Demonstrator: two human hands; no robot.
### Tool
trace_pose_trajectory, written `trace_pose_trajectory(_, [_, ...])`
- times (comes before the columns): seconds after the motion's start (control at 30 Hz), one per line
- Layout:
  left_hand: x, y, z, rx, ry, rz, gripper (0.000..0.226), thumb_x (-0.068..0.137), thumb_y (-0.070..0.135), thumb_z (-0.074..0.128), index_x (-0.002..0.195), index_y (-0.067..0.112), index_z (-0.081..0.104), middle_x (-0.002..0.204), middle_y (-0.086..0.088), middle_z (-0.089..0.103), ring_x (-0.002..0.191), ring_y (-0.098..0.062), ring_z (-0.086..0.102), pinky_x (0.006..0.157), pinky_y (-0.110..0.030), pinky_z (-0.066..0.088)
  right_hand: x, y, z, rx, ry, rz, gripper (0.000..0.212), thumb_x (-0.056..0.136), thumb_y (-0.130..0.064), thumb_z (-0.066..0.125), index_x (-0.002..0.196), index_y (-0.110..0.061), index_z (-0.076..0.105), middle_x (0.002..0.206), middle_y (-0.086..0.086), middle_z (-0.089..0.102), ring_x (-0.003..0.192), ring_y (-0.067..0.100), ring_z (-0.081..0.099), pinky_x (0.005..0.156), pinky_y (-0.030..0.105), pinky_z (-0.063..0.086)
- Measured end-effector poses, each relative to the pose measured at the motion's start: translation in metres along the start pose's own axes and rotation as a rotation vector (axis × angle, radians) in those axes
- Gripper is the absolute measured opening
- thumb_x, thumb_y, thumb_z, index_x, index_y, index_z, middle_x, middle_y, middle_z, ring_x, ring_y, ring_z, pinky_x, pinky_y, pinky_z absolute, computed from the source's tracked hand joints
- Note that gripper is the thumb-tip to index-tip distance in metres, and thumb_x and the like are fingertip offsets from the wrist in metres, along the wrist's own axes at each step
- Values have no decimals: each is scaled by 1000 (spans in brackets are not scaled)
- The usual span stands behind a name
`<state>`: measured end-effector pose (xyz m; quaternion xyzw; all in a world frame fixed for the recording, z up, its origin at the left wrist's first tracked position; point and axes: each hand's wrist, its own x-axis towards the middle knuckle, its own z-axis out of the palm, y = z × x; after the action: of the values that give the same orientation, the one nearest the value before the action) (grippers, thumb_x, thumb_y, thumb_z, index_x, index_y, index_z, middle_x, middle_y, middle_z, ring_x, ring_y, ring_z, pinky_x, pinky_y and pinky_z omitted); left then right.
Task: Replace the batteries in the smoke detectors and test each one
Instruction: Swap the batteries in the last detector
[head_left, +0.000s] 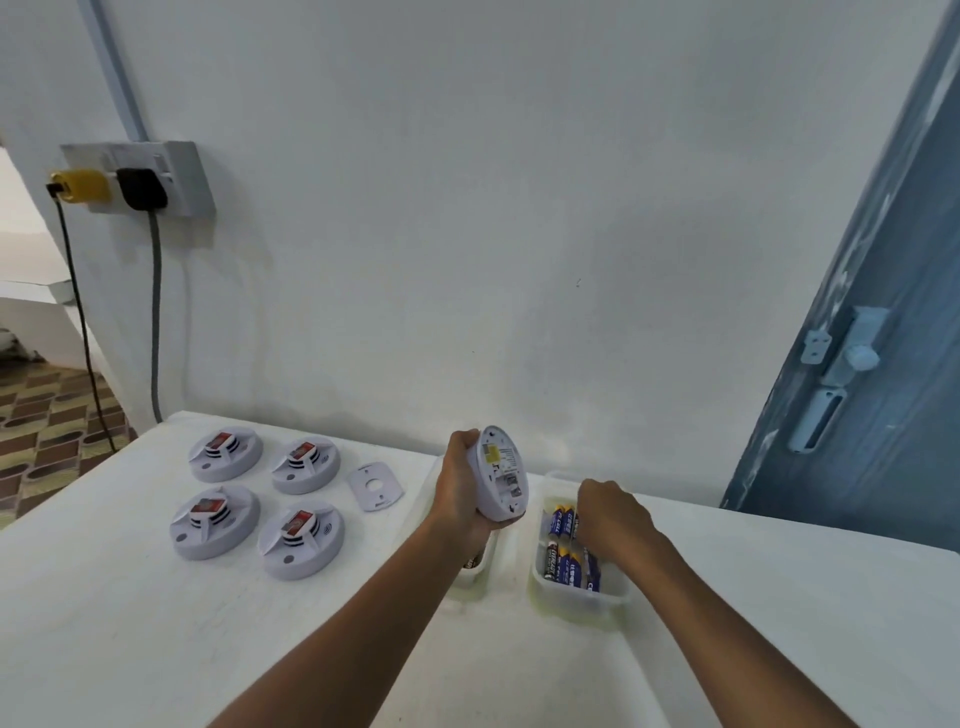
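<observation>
My left hand (460, 499) grips the opened smoke detector (500, 474) above the desk (156, 623), its back turned toward me to expose the compartment, while my right hand (613, 514), fingers curled, digs among fresh batteries (563, 564) in their tray (576, 603); whether it grasps one, I cannot tell.

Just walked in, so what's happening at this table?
A person is swapping smoke detector batteries. The left hand grips one smoke detector, its back exposed, while the right hand reaches into a tray of batteries. Four other detectors sit on the table.
</observation>
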<state>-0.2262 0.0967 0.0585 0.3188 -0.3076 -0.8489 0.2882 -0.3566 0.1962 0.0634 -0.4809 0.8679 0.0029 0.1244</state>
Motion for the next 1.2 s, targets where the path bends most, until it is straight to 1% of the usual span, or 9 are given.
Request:
trace_pose_trajectory(0.07, [1,3,-6,8,-18,14,35,84,46,47,105,20,54,96,-8,55,87,-24,53,82,-38,44,5,-3,4,-19,-26,-1,17,88,-19,64,88,-11,48,99,9,61,93,26,65,53,24,39])
trace_pose_trajectory(0.13, [2,7,-13,8,-46,24,35,85,46,46,105,18,55,93,-9,56,86,-24,53,82,-39,43,9,-2,8,5,-53,23,31,84,-14,67,72,-14,38,86,7,63,76,24,65,46,24,38])
trace_pose_trajectory(0.3, [4,30,-35,-2,-115,86,34,88,42,43,104,15,57,93,-11,56,86,-26,54,81,-39,44,7,-12,2,330,111,-9,4,80,-6,63,82,-9,65,85,10,67,74,24,68,69,32,57])
trace_pose_trajectory(0.4, [8,45,-50,11,-99,117,37,90,42,40,102,14,60,95,-12,58,90,-27,55,85,-39,43,-4,-44,2,553,243,-236,17,88,-10,59,97,-12,74,91,4,71,75,16,66,76,32,56])
trace_pose_trajectory(0.5, [9,56,-65,6,-97,111,37,89,43,41,103,15,61,96,-10,60,90,-26,56,86,-40,44,0,-80,7,352,167,-415,26,87,-10,54,104,-14,73,104,6,71,96,23,64,83,30,50])
trace_pose_trajectory(0.7, [8,66,-84,-2,-84,92,35,88,43,45,106,17,58,97,-9,59,89,-26,57,82,-41,46,27,-129,30,-288,-18,-403,38,82,-34,65,113,-12,62,117,8,61,117,28,44,96,43,29])
trace_pose_trajectory(0.87, [8,73,-94,-18,-82,73,35,87,44,47,107,18,58,97,-9,59,90,-27,57,84,-43,44,36,-139,37,-359,-55,-294,51,84,-41,64,122,-8,54,126,14,52,122,34,36,99,45,30])
trace_pose_trajectory(1.03, [8,78,-100,-52,-79,77,32,88,43,46,98,17,62,96,-10,61,91,-28,57,84,-44,44,35,-139,35,66,-60,-170,37,74,-23,78,104,-9,63,111,11,62,107,28,57,81,34,47])
trace_pose_trajectory(1.2, [4,84,-103,-110,-76,91,35,90,44,42,96,17,64,97,-11,63,93,-29,56,86,-45,45,31,-130,19,914,279,3,16,75,-13,77,81,-17,63,84,1,67,73,13,62,59,21,43])
